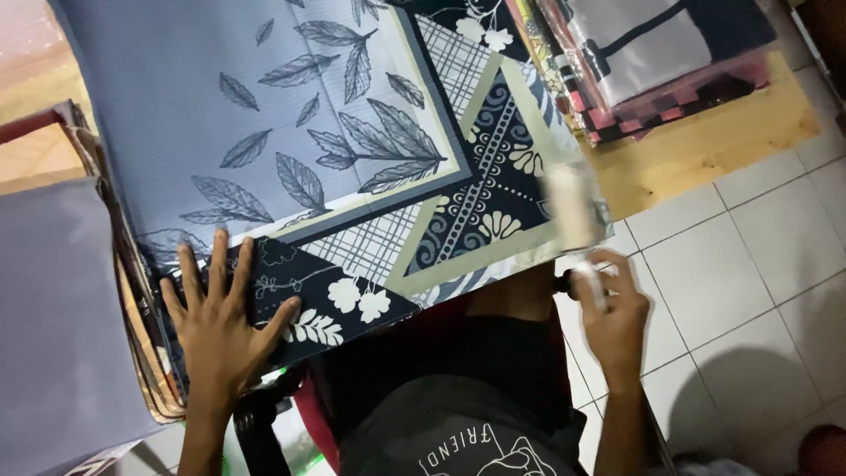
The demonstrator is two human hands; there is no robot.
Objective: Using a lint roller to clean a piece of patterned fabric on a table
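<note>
Two hands share this job, so keep each one to its own part.

1. Your left hand [218, 319] lies flat with the fingers spread, pressing the near dark corner of the patterned cloth [291, 132]. Keep that palm down; it looks like the anchor that stops the fabric creeping.
2. Your right hand [612, 316] is curled around the handle of a roller [573, 211], whose pale drum, blurred in this view, sits at the cloth's right edge, just beside the wooden board [705, 141]. Hold the handle firmly but let the drum turn freely.
3. The cloth lies spread in front of you, from your lap away towards the top of the view, with grey leaves on a pale field and a dark floral border nearest you. Work it in straight, overlapping passes, so no strip is likely to be missed.
4. Roll away from the anchoring palm, not towards it; that should keep the cloth taut rather than bunched.
5. Mind the right edge: the drum sits close to the drop to the tiled floor [749, 291], and it could slip off.
</note>
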